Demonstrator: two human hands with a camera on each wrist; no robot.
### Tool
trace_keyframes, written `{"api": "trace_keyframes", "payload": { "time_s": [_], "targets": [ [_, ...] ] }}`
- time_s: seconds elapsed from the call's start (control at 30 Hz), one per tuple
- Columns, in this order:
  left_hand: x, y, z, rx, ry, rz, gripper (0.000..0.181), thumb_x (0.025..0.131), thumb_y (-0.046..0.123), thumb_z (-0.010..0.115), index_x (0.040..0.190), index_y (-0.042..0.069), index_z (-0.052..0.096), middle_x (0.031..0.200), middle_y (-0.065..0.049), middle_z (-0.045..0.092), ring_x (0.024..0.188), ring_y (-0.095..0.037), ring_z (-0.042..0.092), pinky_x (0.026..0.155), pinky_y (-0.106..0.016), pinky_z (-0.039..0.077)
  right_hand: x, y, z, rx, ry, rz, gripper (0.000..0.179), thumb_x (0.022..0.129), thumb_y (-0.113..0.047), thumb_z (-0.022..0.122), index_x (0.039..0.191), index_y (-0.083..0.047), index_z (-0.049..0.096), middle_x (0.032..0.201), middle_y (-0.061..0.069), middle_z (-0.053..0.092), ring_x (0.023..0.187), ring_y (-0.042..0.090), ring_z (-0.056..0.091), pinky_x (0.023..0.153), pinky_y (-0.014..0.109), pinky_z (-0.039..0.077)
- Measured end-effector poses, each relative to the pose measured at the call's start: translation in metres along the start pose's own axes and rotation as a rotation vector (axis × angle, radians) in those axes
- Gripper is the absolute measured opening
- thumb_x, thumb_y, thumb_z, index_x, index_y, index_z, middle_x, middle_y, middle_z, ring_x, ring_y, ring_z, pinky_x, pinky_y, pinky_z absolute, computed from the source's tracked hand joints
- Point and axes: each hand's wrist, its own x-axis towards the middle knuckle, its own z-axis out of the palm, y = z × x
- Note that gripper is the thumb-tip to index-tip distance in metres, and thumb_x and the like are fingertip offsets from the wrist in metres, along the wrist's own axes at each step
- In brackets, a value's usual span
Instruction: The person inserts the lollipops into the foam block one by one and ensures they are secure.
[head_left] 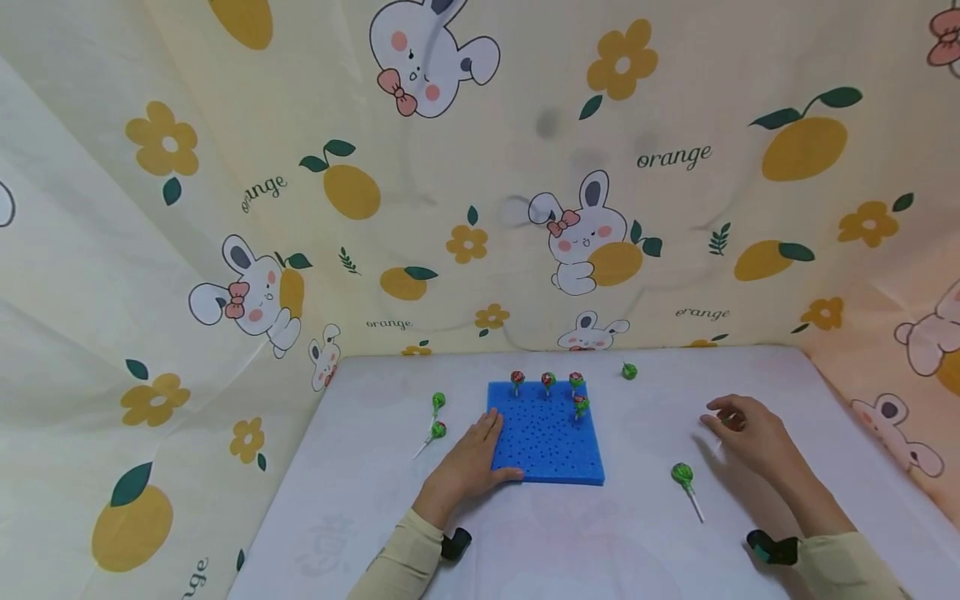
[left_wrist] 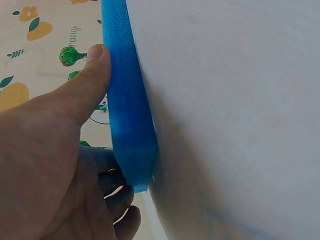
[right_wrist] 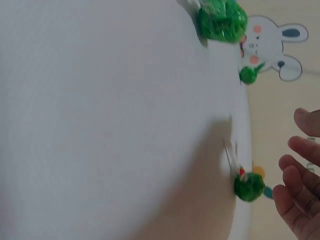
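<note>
My left hand [head_left: 468,458] rests against the left edge of a blue foam board [head_left: 551,454] dotted with small holes. Its thumb lies along the front edge; in the left wrist view the fingers [left_wrist: 120,200] sit by the board's corner. Several wrapped lollipops [head_left: 517,379] stand upright along the board's back and right side. Over the table to the right hovers my right hand [head_left: 750,429], fingers loosely bent and holding nothing. Close by its fingers in the right wrist view lies a green-wrapped lollipop [right_wrist: 249,186], mostly hidden by the hand in the head view.
Two lollipops [head_left: 438,430] lie left of the board. Another lollipop [head_left: 629,371] is near the table's back edge, and a green lollipop [head_left: 682,475] lies right of the board, stick toward me. A printed cloth [head_left: 420,317] hangs behind the white table [head_left: 360,517].
</note>
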Motion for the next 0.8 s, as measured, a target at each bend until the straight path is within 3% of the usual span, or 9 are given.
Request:
{"api": "trace_keyframes", "payload": {
  "time_s": [0.23, 0.5, 0.8],
  "targets": [
    [0.001, -0.001, 0.001, 0.002, -0.005, 0.007, 0.105, 0.097, 0.065, 0.069, 0.171, 0.005, 0.024, 0.179, -0.012, 0.019, 0.165, -0.029, 0.022, 0.132, -0.045, 0.028, -0.003, 0.011, -0.007, -0.018, 0.006, 0.079, 0.038, 0.101, -0.021, 0.076, 0.124, 0.009, 0.067, 0.108, 0.027, 0.065, 0.093, 0.037, 0.058, 0.066, 0.032, 0.046],
    [0.001, -0.001, 0.001, 0.005, -0.004, 0.010, 0.105, 0.097, 0.065, 0.069, 0.171, 0.004, 0.024, 0.179, -0.012, 0.019, 0.165, -0.029, 0.022, 0.132, -0.045, 0.028, -0.003, 0.020, -0.015, 0.012, -0.094, 0.233, 0.059, 0.104, -0.034, 0.071, 0.134, 0.014, 0.056, 0.114, 0.037, 0.057, 0.098, 0.047, 0.057, 0.068, 0.041, 0.054],
    [0.001, -0.002, 0.002, 0.006, 0.000, 0.012, 0.105, 0.097, 0.065, 0.069, 0.171, 0.004, 0.024, 0.179, -0.012, 0.019, 0.165, -0.030, 0.023, 0.131, -0.046, 0.029, -0.004, 0.028, -0.017, 0.017, -0.206, 0.318, 0.074, 0.105, -0.045, 0.067, 0.138, 0.017, 0.043, 0.118, 0.044, 0.056, 0.097, 0.049, 0.059, 0.073, 0.049, 0.057]
  ]
}}
